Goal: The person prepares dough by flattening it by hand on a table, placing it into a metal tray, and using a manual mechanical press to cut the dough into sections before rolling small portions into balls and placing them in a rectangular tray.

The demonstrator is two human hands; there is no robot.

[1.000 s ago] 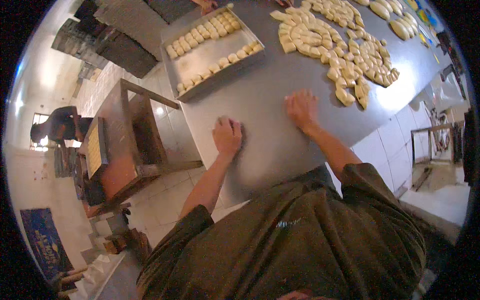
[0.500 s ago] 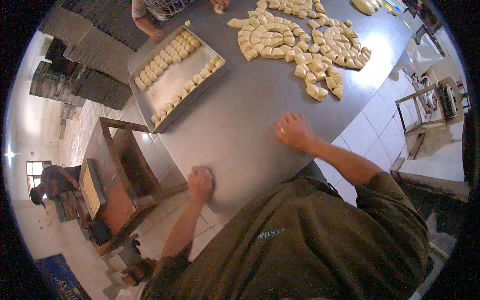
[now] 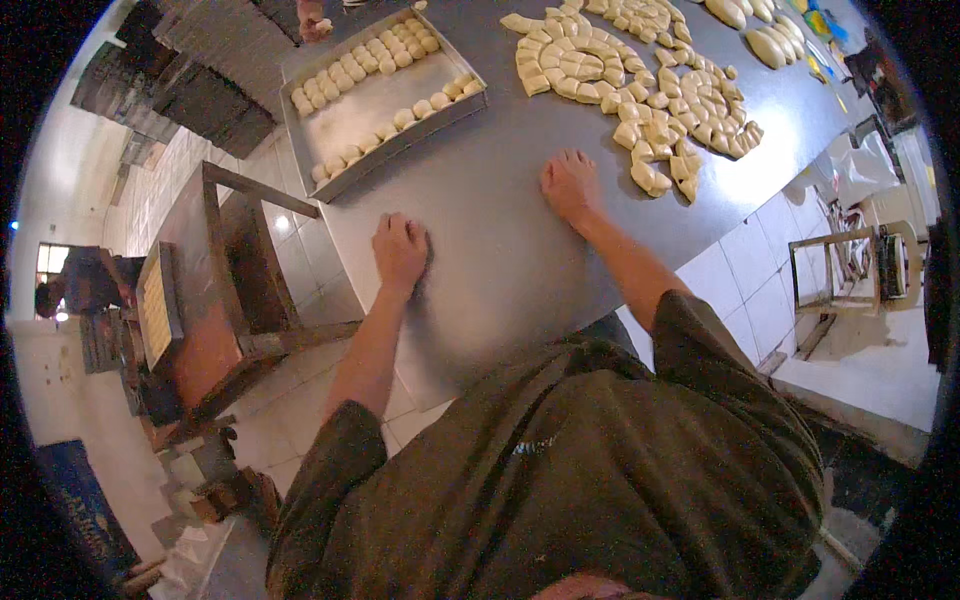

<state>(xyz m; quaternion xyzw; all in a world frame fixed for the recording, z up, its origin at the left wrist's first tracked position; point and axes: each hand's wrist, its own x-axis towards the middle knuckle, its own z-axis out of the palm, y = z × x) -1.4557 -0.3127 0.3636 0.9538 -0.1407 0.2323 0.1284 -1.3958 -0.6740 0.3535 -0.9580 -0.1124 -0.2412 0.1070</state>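
Both my hands rest on the grey metal table with fingers curled and palms down. My left hand (image 3: 400, 252) lies near the table's left edge, just below the shallow metal tray (image 3: 370, 122). My right hand (image 3: 572, 185) is further right and farther out, close to the cut dough pieces (image 3: 645, 130). Whatever lies under either palm is hidden. Inside the tray, round dough balls (image 3: 370, 62) form packed rows along the far side, and a single line of dough balls (image 3: 403, 119) runs along the near side.
Cut dough lies in coils (image 3: 580, 65) across the far table, with larger smooth dough lumps (image 3: 770, 45) at the far right. Another person's hand (image 3: 315, 30) is beyond the tray. A brown wooden table (image 3: 215, 320) with another tray (image 3: 160, 305) stands left; a person bends beside it.
Both hands have slid away from me over the table, the right one also leftward. My view has shifted, bringing the larger dough lumps further into sight. The other person's hand has moved nearer the tray.
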